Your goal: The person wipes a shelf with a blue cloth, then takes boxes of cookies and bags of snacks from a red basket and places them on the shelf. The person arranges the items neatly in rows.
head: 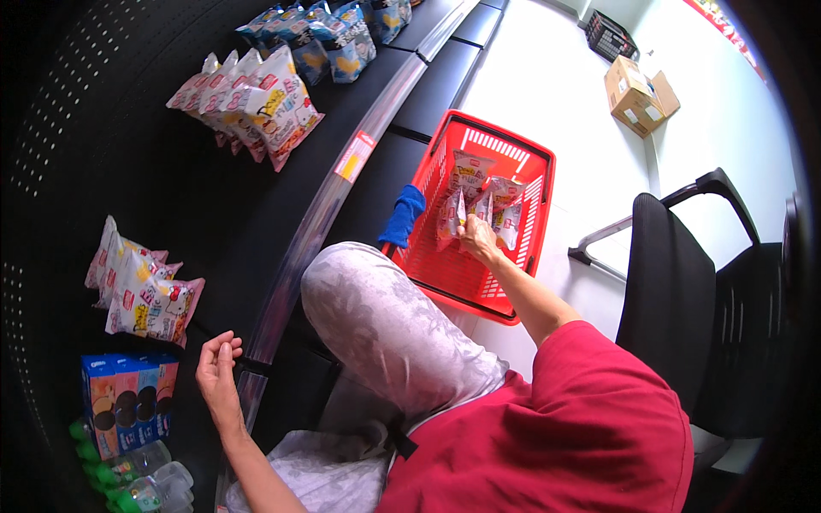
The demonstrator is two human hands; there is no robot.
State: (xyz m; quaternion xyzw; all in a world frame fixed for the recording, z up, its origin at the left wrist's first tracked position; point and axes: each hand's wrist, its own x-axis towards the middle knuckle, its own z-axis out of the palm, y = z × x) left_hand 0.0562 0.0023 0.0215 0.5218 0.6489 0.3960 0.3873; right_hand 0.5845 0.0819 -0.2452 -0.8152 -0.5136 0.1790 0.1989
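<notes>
My right hand reaches into a red plastic shopping basket, its fingertips at the top edge of one of several pink-and-white snack bags inside. Whether the fingers grip that bag cannot be made out. Over the front of the black shelf hovers my left hand, fingers loosely curled, holding nothing. Just beyond it on the shelf stands a short row of matching snack bags. A longer row of the same bags is farther along.
Oreo boxes and green-capped bottles stand at lower left; blue snack bags at the top. A clear price rail edges the shelf. Blue cloth wraps the basket handle. A black chair, cardboard box and black crate are right.
</notes>
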